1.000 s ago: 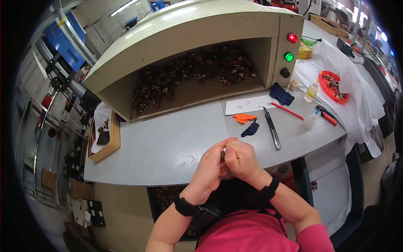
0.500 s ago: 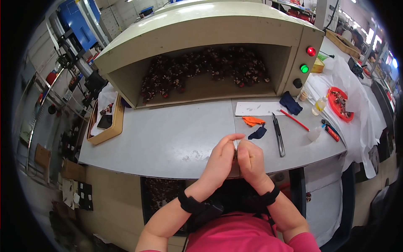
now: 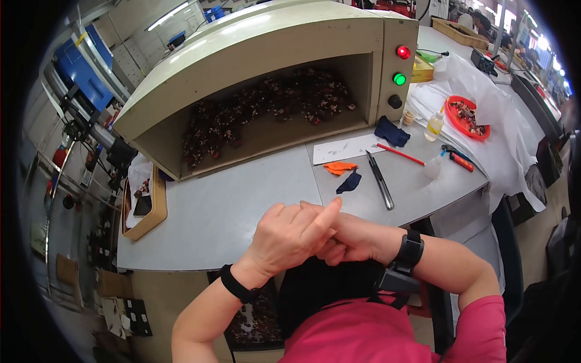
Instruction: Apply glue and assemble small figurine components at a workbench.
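Observation:
My left hand (image 3: pixel 289 235) and my right hand (image 3: pixel 344 237) are pressed together just past the near edge of the grey table (image 3: pixel 206 230). The left fingers lie over the right hand, with one finger pointing out across it. Both hands are curled closed, and whatever lies between them is hidden. Just beyond them on the table are a dark blue scrap of cloth (image 3: pixel 349 181) and an orange one (image 3: pixel 340 167). To their right lies a slim black and silver tool (image 3: pixel 380 181), which looks like tweezers.
A beige metal housing (image 3: pixel 254 60) holds many small dark red pieces. Nearby are white card (image 3: pixel 339 150), a red pencil (image 3: pixel 400 154), navy cloth (image 3: pixel 392 131), a yellow-capped bottle (image 3: pixel 434 127) and a red bowl (image 3: pixel 480 135). A tan tray (image 3: pixel 158 202) stands at left.
My hands have turned and folded over each other, the left now covering part of the right. My right forearm has swung outward. The view has shifted and tilted.

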Demonstrator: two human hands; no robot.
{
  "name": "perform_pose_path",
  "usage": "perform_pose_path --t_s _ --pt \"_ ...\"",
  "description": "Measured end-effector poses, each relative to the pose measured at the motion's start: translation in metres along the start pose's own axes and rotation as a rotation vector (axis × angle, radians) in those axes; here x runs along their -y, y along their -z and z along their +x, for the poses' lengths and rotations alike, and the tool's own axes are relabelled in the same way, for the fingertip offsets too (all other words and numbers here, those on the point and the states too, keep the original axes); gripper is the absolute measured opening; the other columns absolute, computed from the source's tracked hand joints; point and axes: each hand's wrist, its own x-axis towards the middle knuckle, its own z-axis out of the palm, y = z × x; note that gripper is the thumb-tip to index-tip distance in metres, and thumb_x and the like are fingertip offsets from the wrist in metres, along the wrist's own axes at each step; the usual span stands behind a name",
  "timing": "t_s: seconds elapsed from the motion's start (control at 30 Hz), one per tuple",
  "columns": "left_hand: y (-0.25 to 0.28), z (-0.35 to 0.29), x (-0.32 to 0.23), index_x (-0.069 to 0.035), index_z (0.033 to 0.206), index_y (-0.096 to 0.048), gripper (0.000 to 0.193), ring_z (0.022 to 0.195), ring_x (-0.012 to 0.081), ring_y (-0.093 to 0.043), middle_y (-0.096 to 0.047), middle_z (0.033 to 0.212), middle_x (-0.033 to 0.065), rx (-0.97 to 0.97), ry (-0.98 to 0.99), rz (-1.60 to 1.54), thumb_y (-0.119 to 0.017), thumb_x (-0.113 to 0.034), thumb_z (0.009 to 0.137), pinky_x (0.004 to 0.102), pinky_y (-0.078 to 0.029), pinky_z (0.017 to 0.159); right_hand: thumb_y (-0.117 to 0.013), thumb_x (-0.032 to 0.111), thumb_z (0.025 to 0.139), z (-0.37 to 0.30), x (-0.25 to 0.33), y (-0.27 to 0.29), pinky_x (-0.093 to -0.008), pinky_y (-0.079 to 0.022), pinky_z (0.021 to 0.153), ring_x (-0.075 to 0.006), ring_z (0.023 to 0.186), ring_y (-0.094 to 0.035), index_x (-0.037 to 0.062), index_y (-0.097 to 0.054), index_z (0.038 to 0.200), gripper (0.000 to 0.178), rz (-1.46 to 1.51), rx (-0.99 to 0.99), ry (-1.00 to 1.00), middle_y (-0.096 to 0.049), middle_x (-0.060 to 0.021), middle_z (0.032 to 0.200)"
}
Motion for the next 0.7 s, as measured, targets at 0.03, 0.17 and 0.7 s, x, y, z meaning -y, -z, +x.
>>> perform_pose_path --t_s 0.03,0.17,0.7 --pt "0.002 0.000 0.000 -0.009 0.124 -0.057 0.041 0.052 0.0191 -0.051 -0.054 0.064 0.0021 -0.023 0.000 0.006 -0.059 -0.007 0.082 0.0332 -0.041 0.051 -0.031 0.061 0.098 0.005 -0.002 -0.002 -0.0224 -0.023 0.045 -0.0083 0.046 -0.032 0.0146 -0.041 0.064 0.058 -0.040 -0.063 0.057 -0.034 0.0038 0.055" --pt "-0.010 -0.009 -0.002 -0.007 0.121 -0.059 0.031 0.055 0.0204 -0.054 -0.057 0.065 0.0027 -0.026 0.180 -0.003 -0.051 -0.010 0.090 0.0315 -0.043 0.055 -0.034 0.050 0.099 0.015 -0.011 -0.022 -0.0248 -0.024 0.046 -0.0096 0.046 -0.031 0.0138 -0.048 0.067 0.051 -0.046 -0.284 0.255 -0.038 0.0043 0.057" --pt "-0.053 -0.002 -0.012 -0.003 0.121 -0.060 0.037 0.068 0.0062 -0.050 -0.058 0.082 -0.0009 -0.199 1.350 -1.319 -0.037 -0.020 0.097 0.0228 -0.039 0.054 -0.046 0.022 0.094 0.031 -0.008 0.016 -0.0427 -0.047 0.058 -0.0357 0.064 -0.058 0.0020 -0.058 0.077 0.029 -1.115 -0.836 1.217 -0.061 -0.0163 0.074"
